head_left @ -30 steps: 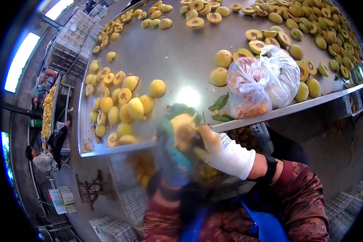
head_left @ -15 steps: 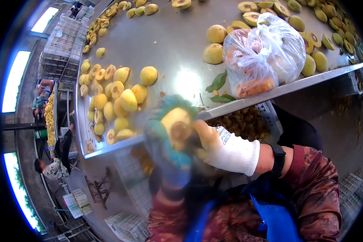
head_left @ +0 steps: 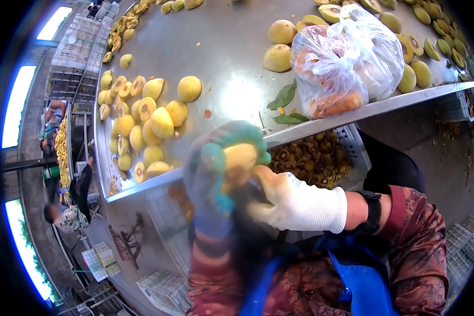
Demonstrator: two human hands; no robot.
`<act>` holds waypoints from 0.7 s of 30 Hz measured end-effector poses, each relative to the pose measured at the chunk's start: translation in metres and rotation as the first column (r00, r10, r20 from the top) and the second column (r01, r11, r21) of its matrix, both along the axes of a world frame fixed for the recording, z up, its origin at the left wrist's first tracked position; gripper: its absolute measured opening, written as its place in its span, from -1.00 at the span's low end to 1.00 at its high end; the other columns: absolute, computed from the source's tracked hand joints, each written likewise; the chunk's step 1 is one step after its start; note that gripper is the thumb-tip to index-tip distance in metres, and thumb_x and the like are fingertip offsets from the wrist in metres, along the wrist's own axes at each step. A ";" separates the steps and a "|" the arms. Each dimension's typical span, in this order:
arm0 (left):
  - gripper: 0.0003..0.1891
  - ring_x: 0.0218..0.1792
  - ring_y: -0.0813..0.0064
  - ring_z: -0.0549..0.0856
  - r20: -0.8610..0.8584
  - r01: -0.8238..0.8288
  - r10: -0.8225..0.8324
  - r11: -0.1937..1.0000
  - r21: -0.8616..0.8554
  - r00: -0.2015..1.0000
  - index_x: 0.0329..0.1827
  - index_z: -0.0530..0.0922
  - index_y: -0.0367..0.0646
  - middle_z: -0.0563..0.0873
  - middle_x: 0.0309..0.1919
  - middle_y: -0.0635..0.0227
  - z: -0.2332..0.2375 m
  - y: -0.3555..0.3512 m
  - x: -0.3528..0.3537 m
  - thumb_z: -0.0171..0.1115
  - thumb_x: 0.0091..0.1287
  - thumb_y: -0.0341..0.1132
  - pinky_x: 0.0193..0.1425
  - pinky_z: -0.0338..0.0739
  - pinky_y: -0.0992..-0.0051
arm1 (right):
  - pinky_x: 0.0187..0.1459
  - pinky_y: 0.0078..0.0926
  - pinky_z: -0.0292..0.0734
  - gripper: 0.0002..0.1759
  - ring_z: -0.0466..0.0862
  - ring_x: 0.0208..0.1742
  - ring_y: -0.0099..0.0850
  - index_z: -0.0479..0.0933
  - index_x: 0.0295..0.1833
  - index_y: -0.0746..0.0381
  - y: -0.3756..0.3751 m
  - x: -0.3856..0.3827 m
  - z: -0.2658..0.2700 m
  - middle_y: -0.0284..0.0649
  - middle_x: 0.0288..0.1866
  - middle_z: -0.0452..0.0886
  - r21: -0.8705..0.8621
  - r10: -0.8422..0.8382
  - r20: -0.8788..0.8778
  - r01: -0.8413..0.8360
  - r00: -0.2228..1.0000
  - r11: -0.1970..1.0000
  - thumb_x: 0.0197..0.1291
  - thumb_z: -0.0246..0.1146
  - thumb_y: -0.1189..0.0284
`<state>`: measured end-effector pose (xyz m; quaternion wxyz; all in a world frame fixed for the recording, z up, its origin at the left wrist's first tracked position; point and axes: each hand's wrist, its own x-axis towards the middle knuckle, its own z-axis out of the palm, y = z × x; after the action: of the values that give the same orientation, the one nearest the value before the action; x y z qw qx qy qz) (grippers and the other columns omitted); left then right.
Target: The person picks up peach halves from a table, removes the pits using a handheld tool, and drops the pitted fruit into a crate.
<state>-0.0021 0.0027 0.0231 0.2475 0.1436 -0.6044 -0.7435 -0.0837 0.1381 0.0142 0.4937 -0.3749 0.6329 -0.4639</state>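
Note:
My left hand (head_left: pixel 218 163), in a teal and grey glove, is wrapped round a yellow fruit half (head_left: pixel 240 158) at the metal table's near edge. My right hand (head_left: pixel 295 203), in a white glove with stained fingertips, is closed beside the fruit. Motion blur hides what its fingers hold, if anything. Several yellow fruits and cut halves (head_left: pixel 161 122) lie on the table to the left. Below the table edge stands a white crate (head_left: pixel 361 152), with brownish cut fruit pieces (head_left: pixel 313 160) inside.
Tied clear plastic bags (head_left: pixel 334 68) and green leaves (head_left: pixel 283 97) lie on the metal table (head_left: pixel 221 58). More fruit (head_left: pixel 442 26) is at the far right. Two people (head_left: pixel 71 218) (head_left: pixel 55 110) and stacked crates (head_left: pixel 81 42) are at the left.
The fruit in my left hand is tilted differently, and both hands remain close together. The view has shifted slightly, showing more of the crate below the table.

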 end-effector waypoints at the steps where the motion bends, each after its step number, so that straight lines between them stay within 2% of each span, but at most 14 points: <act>1: -0.52 -0.15 0.23 0.71 0.028 0.035 -0.035 0.999 -0.006 0.999 0.10 0.51 -0.43 0.67 -0.05 -0.01 0.007 0.000 -0.002 0.07 0.44 -0.09 -0.04 0.66 0.36 | -0.31 0.02 0.56 -0.42 0.65 -0.33 0.16 0.26 0.18 0.38 0.001 0.001 -0.001 0.24 -0.37 0.60 -0.006 0.006 0.006 -0.006 1.000 1.000 0.25 0.23 0.19; 3: -0.50 -0.16 0.24 0.73 0.081 0.106 -0.104 0.994 -0.019 0.991 0.09 0.52 -0.44 0.70 -0.10 0.00 0.018 -0.003 -0.006 0.10 0.42 -0.07 -0.05 0.67 0.36 | -0.37 -0.06 0.57 -0.42 0.68 -0.41 0.04 0.26 0.19 0.39 0.001 0.003 -0.005 0.16 -0.41 0.61 -0.020 0.018 0.015 -0.017 1.000 1.000 0.26 0.23 0.20; 6: -0.48 -0.14 0.25 0.74 0.150 0.199 -0.202 0.979 0.037 0.968 0.06 0.54 -0.46 0.71 -0.10 -0.01 0.016 -0.013 -0.007 0.14 0.39 -0.05 -0.03 0.68 0.36 | -0.51 -0.29 0.54 -0.46 0.63 -0.57 -0.29 0.25 0.20 0.38 0.001 -0.010 0.024 -0.10 -0.53 0.58 0.184 0.044 0.421 -0.133 0.906 0.974 0.28 0.22 0.26; 9: -0.48 -0.14 0.24 0.75 0.157 0.261 -0.274 0.960 0.103 0.949 0.05 0.54 -0.45 0.71 -0.09 -0.01 0.008 -0.019 -0.005 0.19 0.36 -0.06 -0.02 0.68 0.35 | -0.59 -0.51 0.45 -0.53 0.49 -0.65 -0.55 0.26 0.20 0.34 0.002 -0.007 0.018 -0.34 -0.61 0.46 0.122 0.041 0.558 -0.131 0.829 0.984 0.30 0.20 0.33; 12: -0.52 -0.15 0.25 0.76 0.142 0.264 -0.282 0.955 0.133 0.949 0.04 0.56 -0.43 0.72 -0.09 0.00 0.007 -0.018 -0.004 0.24 0.34 -0.10 -0.02 0.69 0.35 | -0.61 -0.51 0.42 -0.52 0.54 -0.66 -0.52 0.25 0.20 0.38 0.002 -0.008 0.019 -0.29 -0.68 0.49 0.095 0.049 0.609 -0.134 0.792 0.986 0.27 0.18 0.37; 15: -0.57 -0.16 0.25 0.76 0.165 0.268 -0.288 0.954 0.135 0.943 0.01 0.57 -0.40 0.72 -0.09 0.01 0.013 -0.019 -0.005 0.26 0.34 -0.14 -0.03 0.70 0.35 | -0.61 -0.52 0.42 -0.62 0.55 -0.66 -0.53 0.28 0.07 0.36 0.001 -0.010 0.017 -0.29 -0.68 0.49 0.075 0.115 0.641 -0.211 0.759 0.975 0.29 0.16 0.35; 18: -0.61 -0.16 0.29 0.76 0.092 0.250 -0.270 0.951 0.181 0.958 -0.01 0.59 -0.37 0.72 -0.09 0.03 0.007 -0.015 -0.004 0.26 0.35 -0.16 -0.07 0.69 0.43 | -0.63 -0.55 0.40 -0.74 0.43 -0.69 -0.56 0.28 -0.02 0.22 0.001 -0.009 0.021 -0.41 -0.63 0.38 0.111 0.062 0.597 -0.160 0.800 0.981 0.31 0.17 0.38; 19: -0.62 -0.16 0.30 0.76 0.048 0.239 -0.254 0.949 0.206 0.966 -0.02 0.59 -0.37 0.72 -0.09 0.04 0.004 -0.013 -0.003 0.25 0.35 -0.16 -0.09 0.69 0.46 | -0.63 -0.56 0.39 -0.75 0.43 -0.69 -0.56 0.28 -0.03 0.22 0.001 -0.009 0.021 -0.41 -0.63 0.37 0.101 0.075 0.625 -0.176 0.777 0.979 0.31 0.17 0.38; 21: -0.65 -0.16 0.34 0.76 0.098 0.284 -0.305 0.940 0.189 0.947 -0.01 0.59 -0.33 0.73 -0.09 0.07 0.005 -0.019 -0.001 0.25 0.35 -0.19 -0.14 0.66 0.53 | -0.64 -0.57 0.38 -0.76 0.43 -0.69 -0.57 0.29 -0.05 0.21 0.001 -0.010 0.021 -0.41 -0.64 0.36 0.081 0.099 0.680 -0.210 0.727 0.974 0.30 0.17 0.39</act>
<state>-0.0032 -0.0164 0.0278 0.0813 0.1189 -0.5670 -0.8110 -0.0933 0.1395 0.0355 0.7525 -0.1951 0.4123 -0.4751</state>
